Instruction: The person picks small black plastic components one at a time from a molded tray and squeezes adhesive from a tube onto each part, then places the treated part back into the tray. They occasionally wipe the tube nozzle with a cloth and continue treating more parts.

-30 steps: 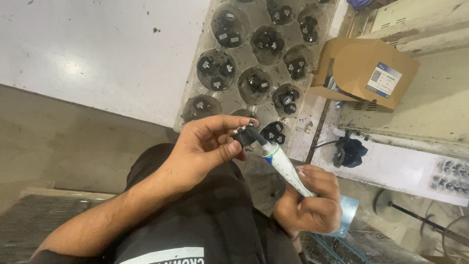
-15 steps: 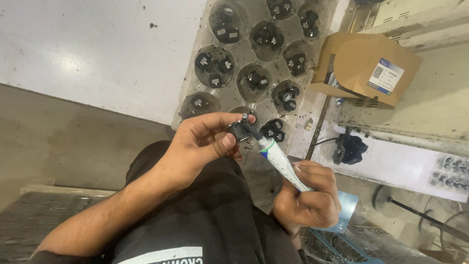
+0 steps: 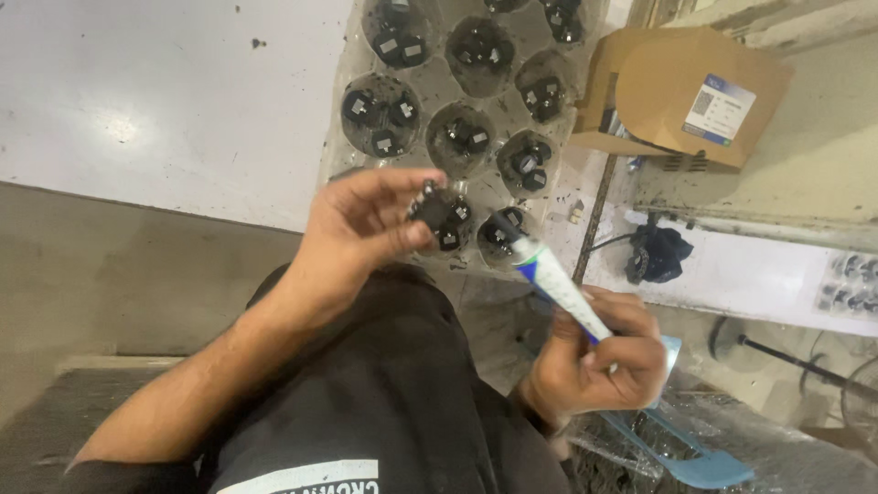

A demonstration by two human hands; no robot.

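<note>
- Clearly, held two things up over the lap, just short of the counter (image 3: 137, 101) edge, neither one resting on anything.
- Left hand (image 3: 361, 242): grip closed on a small black part (image 3: 437, 212), pinched between thumb and fingertips, raised in front of the near end of the clear tray (image 3: 340, 155).
- Right hand (image 3: 599, 357): grip closed around a white tube (image 3: 560, 285), nozzle aimed up and left towards the part but apart from it.
- Judged the pinch on the part shallow; a slip could have dropped it onto the lap or down to the floor, where something so small and dark would be hard to find.
- Judged the gap between nozzle and part a risk for aim; with both hands unsupported, a wobble could have put the tube's contents on the fingertips or on the wrong face of the part.
- Judged a hard squeeze likely to give too much at once, with drips onto the dark shirt or into the tray cups of like parts below.
- Noted the tray overhanging the counter edge near the left hand; a knock from the knuckles could have tipped it.
- Left the cardboard box (image 3: 686, 91) well apart, out of harm's way.
</note>
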